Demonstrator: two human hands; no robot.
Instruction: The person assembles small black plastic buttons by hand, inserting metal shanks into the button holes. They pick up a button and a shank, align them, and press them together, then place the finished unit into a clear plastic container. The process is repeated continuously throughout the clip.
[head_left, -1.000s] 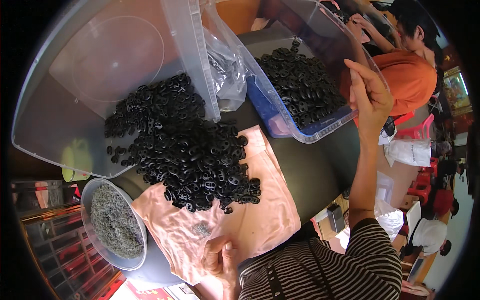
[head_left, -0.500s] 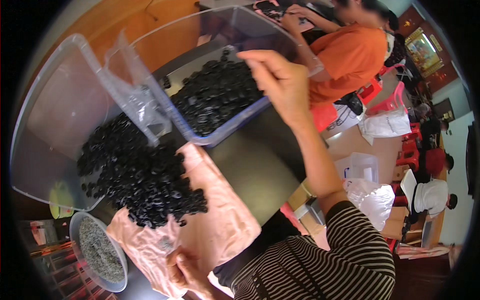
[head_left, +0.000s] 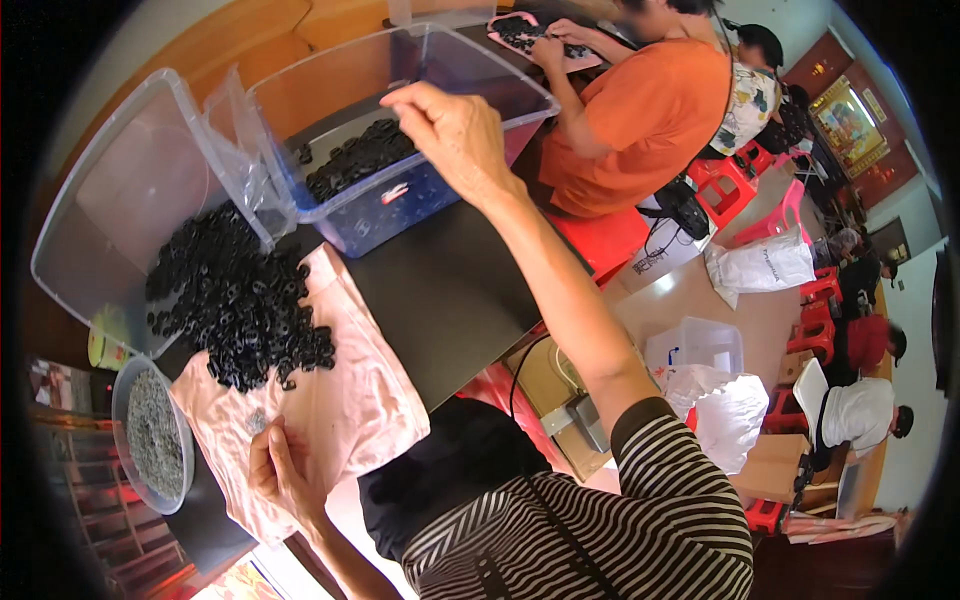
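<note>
My right hand [head_left: 455, 137] is raised over a clear plastic bin [head_left: 345, 232] holding a heap of small black plastic pieces [head_left: 362, 160]. Its thumb and fingers are pressed together; whatever they hold does not show. Low on a pink cloth [head_left: 352, 400], my left hand [head_left: 282, 473] has its thumb and fingers pinched. A small grey clump [head_left: 258, 422] lies right by those fingertips. Ahead of it, loose black pieces [head_left: 225, 300] spill onto the cloth out of a second clear bin [head_left: 110, 230] tipped on its side.
A clear bowl [head_left: 186, 435] of small grey bits stands left of the cloth. Beneath everything is a dark tabletop [head_left: 440, 290]. A person in an orange shirt [head_left: 650, 110] works farther along over another pink cloth. Red stools [head_left: 720, 190], white sacks [head_left: 760, 262] and boxes stand at right.
The whole view has shifted, so bins, cloth and hands sit farther left and higher. My right hand stays above the bin with its fingers together. My left hand stays pinched near the grey clump.
</note>
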